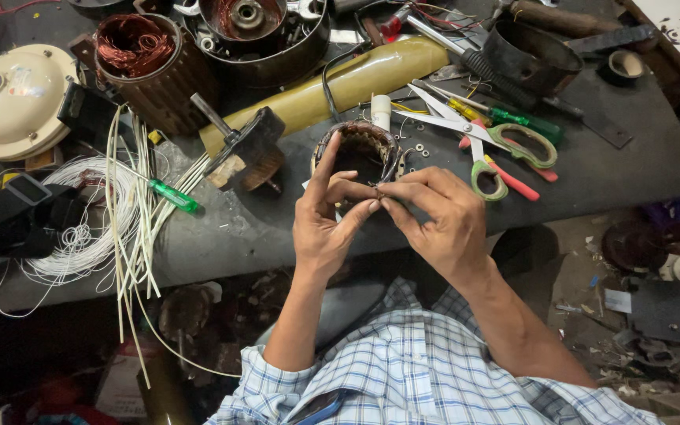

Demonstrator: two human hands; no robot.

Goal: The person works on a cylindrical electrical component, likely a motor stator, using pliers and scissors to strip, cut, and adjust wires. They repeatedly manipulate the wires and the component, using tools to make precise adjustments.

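I see my left hand [323, 228] and right hand [438, 220] pinched narrow on a fine wire end [378, 191], fingertips meeting for fine control. It sits just before the wound stator [364, 149] at the worktop [607, 165] edge; scissors [489, 138] lie right of the stator, within reach.

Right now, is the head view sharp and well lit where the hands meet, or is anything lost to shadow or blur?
Head view: hands and stator are sharp and evenly lit; the fine wire between the fingertips is too small to resolve; under the bench edge falls into deep shadow; slight wide-angle bending at the frame edges.
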